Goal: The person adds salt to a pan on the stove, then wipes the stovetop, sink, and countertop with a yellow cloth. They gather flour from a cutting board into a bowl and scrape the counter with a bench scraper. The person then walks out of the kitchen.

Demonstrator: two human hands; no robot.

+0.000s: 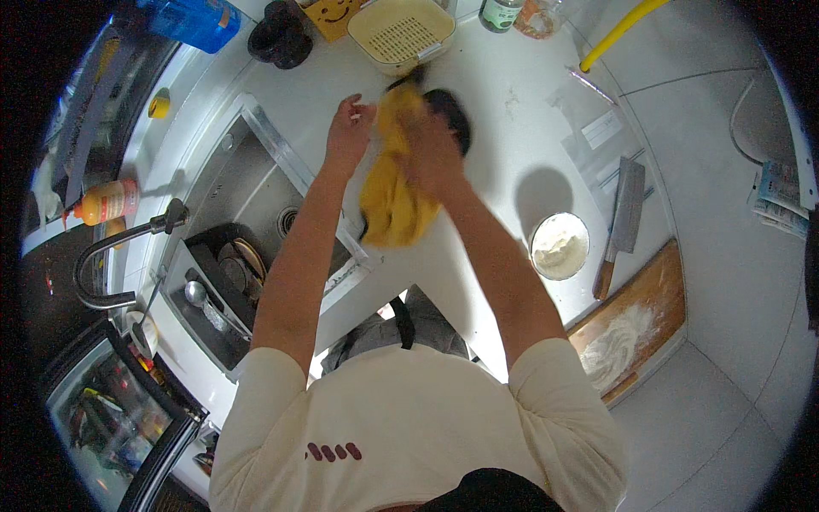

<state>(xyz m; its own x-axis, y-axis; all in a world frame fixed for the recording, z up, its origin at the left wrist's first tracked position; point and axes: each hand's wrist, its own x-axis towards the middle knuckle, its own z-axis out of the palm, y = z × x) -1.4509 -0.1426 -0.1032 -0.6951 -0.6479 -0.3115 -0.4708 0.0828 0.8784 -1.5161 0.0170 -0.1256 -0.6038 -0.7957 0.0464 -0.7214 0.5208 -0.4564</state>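
Observation:
A crumpled yellow cloth (398, 214) with dark edging stretches over the white countertop in front of me. My right hand (435, 150), blurred by motion, grips the cloth's upper part. Beyond its knuckles shows a dark rounded patch (451, 112), too blurred to name. My left hand (350, 134) is just left of the cloth, fingers partly curled and apart, with nothing plainly held. To the right of my right forearm stands a round container of white powder (560, 248).
A steel sink (256, 160) with dishes and a faucet (96, 256) is on the left. On the right lie a cleaver (624, 217) and a floury wooden board (659, 288). A cream basket (403, 32), black cup (279, 38) and jar (500, 13) line the back.

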